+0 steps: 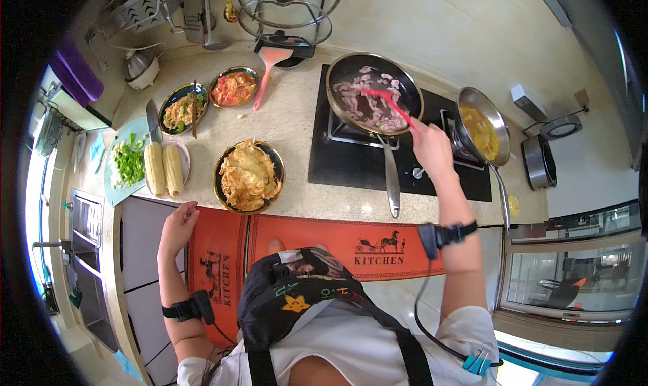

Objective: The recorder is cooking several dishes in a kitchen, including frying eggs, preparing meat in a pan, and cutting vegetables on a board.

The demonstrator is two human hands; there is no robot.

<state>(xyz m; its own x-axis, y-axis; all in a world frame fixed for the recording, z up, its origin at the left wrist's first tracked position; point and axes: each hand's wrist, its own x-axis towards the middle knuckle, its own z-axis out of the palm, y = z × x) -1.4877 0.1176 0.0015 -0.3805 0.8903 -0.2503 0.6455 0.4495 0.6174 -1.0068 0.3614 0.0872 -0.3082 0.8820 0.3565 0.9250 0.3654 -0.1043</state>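
Note:
My right hand [434,150] grips the handle of a red spatula [392,101]. The spatula's head rests among pale pink strips of meat [372,115] in a dark frying pan [349,62]. That pan sits on the left burner of a black gas hob [334,171], its metal handle pointing towards me. My left hand [178,229] hangs by the counter's front edge, empty, with its fingers loosely bent. Nearest to it are corn cobs [164,169] on a plate and a bowl of browned, fried egg-like food [248,176].
A steel pan [501,150] of yellow soup stands on the right burner. Chopped greens [129,161] lie on a pale green cutting board [117,196], beside a knife [152,118]. Behind are two food bowls, chopsticks [194,110], a pink turner [271,67] and glass lids [286,19].

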